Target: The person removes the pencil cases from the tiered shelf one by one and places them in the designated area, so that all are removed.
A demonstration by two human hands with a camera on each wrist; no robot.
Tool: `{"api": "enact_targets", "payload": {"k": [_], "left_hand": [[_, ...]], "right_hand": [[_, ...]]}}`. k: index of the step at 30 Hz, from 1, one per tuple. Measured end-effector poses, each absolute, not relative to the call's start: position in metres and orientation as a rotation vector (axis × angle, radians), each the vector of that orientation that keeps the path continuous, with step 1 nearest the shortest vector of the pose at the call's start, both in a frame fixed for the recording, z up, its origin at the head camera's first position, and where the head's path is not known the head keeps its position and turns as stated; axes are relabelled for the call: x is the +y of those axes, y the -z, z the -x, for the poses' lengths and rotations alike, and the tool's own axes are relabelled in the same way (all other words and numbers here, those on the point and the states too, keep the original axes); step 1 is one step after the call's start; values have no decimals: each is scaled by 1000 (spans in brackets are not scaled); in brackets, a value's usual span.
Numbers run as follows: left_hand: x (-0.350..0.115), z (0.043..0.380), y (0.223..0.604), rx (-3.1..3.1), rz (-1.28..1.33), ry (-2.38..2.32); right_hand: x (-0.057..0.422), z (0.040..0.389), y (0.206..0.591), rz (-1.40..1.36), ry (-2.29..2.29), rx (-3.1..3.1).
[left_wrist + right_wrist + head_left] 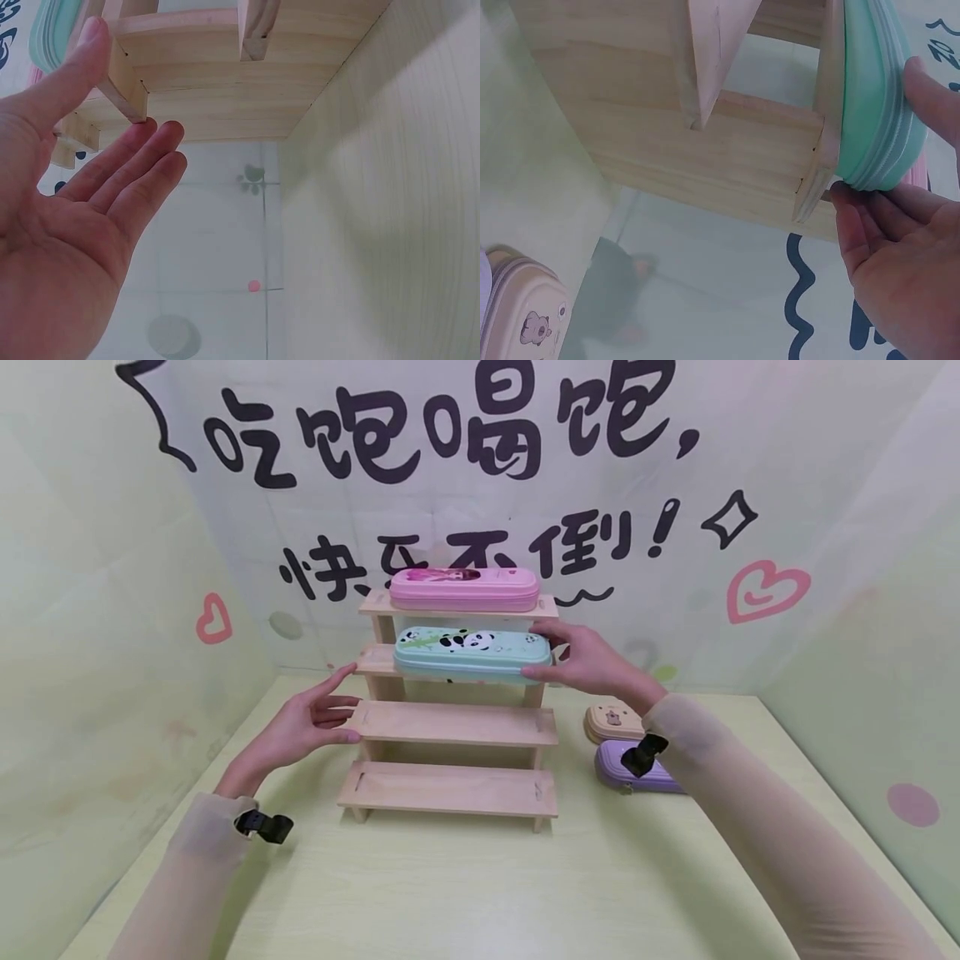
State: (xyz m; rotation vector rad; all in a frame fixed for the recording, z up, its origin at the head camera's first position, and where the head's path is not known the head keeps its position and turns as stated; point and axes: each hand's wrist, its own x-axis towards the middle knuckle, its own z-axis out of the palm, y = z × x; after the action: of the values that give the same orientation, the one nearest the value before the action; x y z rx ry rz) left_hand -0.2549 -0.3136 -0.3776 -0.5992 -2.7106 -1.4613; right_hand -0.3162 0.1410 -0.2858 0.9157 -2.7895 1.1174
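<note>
A four-step wooden rack point(453, 723) stands on the table. My right hand point(596, 662) holds the right end of a mint-green panda pencil case point(498, 653), thumb on its front and fingers at the end. This case lies lengthwise at the second step from the top; in the right wrist view its underside is against or very near the board. A pink pencil case point(465, 591) rests on the top step. My left hand point(296, 731) is at the rack's left side, thumb and fingertips touching or close to the board ends, with its fingers mostly extended in the left wrist view.
Right of the rack, a beige pencil case point(611, 720) with a bear picture and a purple pencil case point(621, 768) lie on the table point(465, 885), partly hidden by my right arm. A printed cloth wall point(465, 502) stands behind.
</note>
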Motion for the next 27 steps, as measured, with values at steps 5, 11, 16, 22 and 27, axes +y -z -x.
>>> {"api": "enact_targets", "payload": {"k": [5, 11, 16, 22, 27], "left_hand": [[-313, 255, 378, -2723, 588, 1444], [-314, 256, 379, -2704, 614, 1467], [-315, 256, 378, -2701, 622, 1468], [-314, 256, 378, -2694, 624, 1474], [-313, 254, 378, -2693, 627, 1474]], "right_hand": [[142, 314, 287, -907, -1134, -2786], [149, 310, 286, -893, -1161, -2778], [154, 311, 285, -918, -1181, -2792], [153, 313, 284, -932, -1148, -2848], [153, 312, 285, -897, -1190, -2858]]}}
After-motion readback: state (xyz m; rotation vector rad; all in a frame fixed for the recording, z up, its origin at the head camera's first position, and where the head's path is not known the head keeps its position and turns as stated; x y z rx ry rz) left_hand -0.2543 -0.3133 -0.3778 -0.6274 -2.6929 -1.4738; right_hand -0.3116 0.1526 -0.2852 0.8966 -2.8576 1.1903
